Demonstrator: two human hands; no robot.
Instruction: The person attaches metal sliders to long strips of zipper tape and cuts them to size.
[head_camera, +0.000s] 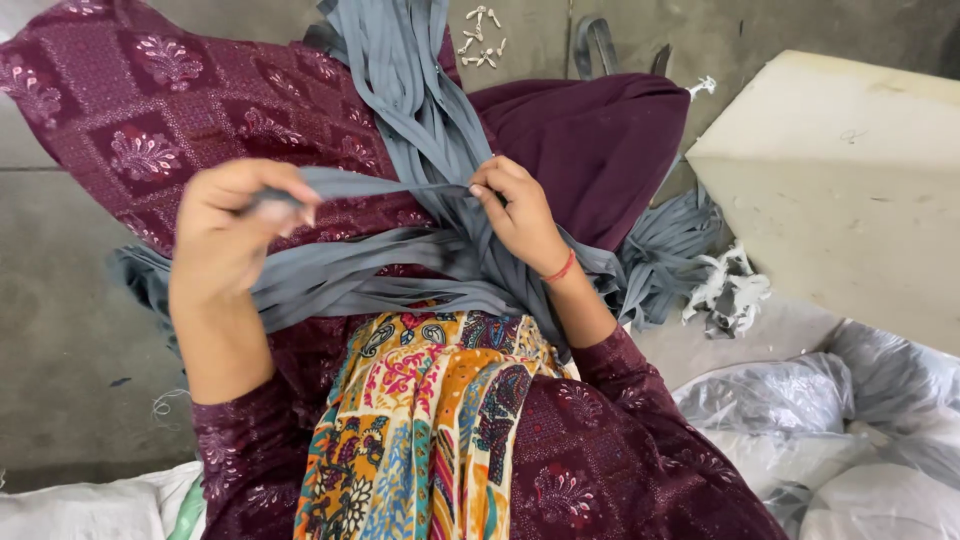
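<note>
Tangling looks likely: left hand and right hand pinch one grey strip taut at frame centre, amid the loose strip bundle.

- Grey strips, plain, no pattern.
- Maroon dress with pale floral print.
- Scarf in orange, yellow, teal paisley.
- Red thread bracelet.
- Cream foam block.

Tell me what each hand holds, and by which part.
Both hands hold one grey fabric strip, stretched between them. The left hand pinches one end in its fingers; the right hand pinches it further along, above the pile of strips.
</note>
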